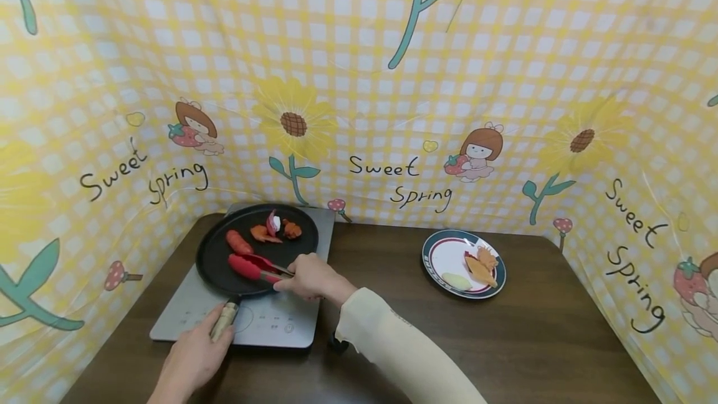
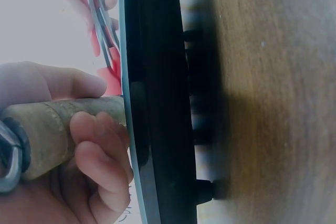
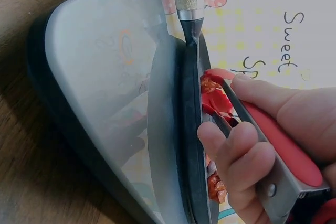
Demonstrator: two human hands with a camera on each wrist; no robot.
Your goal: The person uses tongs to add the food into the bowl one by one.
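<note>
My left hand (image 1: 199, 352) grips the wooden handle of a black frying pan (image 1: 215, 273). In the left wrist view its fingers wrap round the handle (image 2: 50, 129). My right hand (image 1: 310, 277) holds red-tipped metal tongs (image 1: 249, 267) low over the pan's near side. The tongs' tips lie beside a reddish sausage-shaped piece (image 1: 239, 242); whether they touch it I cannot tell. Farther back in the pan are an orange-brown wing-like piece (image 1: 263, 234), a red-and-white piece (image 1: 273, 223) and a lumpy brown piece (image 1: 292, 229).
Under the pan is a silver induction cooker (image 1: 185, 313) on the dark wooden table (image 1: 381, 304). To the right stands a rimmed plate (image 1: 434, 248) with a pale green oval piece (image 1: 457, 281) and yellow-orange food pieces (image 1: 480, 269). Patterned cloth (image 1: 359, 111) encloses the back and sides.
</note>
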